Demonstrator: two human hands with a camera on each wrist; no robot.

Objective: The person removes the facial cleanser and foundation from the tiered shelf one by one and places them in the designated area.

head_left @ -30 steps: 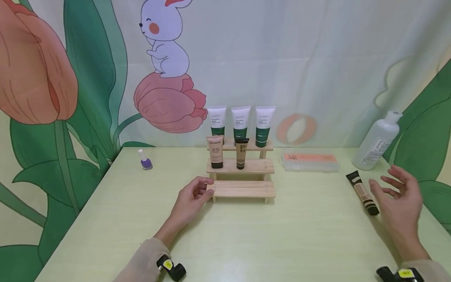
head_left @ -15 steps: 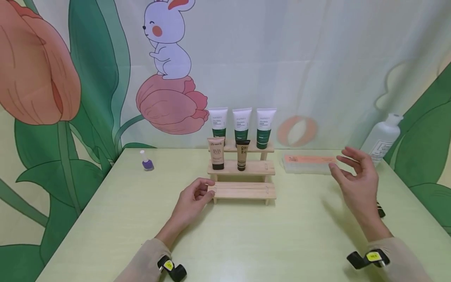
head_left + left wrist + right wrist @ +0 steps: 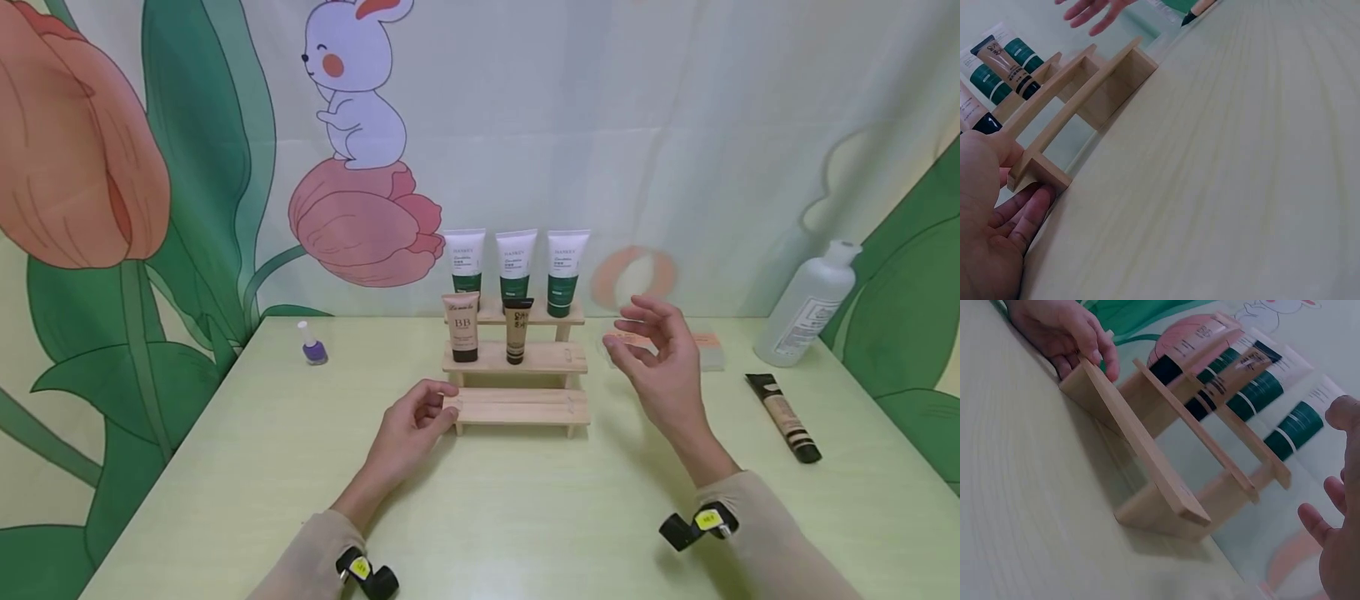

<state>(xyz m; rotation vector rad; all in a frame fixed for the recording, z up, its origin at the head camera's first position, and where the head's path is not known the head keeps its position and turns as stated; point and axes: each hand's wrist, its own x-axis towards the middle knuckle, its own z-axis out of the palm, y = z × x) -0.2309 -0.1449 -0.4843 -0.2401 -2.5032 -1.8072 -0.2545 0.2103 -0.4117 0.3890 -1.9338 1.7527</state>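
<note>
**Tulip-and-rabbit backdrop rises behind a wooden stand in a person's grip**

The printed backdrop, with its oversized tulip, green leaves and white rabbit, hangs behind a pale table. On the table, at center, sits the three-step wooden stand. The person's left hand pinches the left end of its lowest step between thumb and fingers. The right hand is raised off the tabletop to the right of the stand, its fingers bent loosely and held wide of the thumb. Beige sleeves cover both forearms.

At the table's back right stands a white bottle with a printed label. A flat clear case with an orange label lies between bottle and stand, partly hidden behind the right hand.

Three white-and-green tubes stand in a row on the top step. On the middle step, a pink tube stands at the left and a gold-and-black tube near the center. A black-and-beige tube lies on the table at far right, in front of the white bottle. A black camera is strapped at each wrist. A small purple polish bottle, white-capped, stands at back left.
</note>
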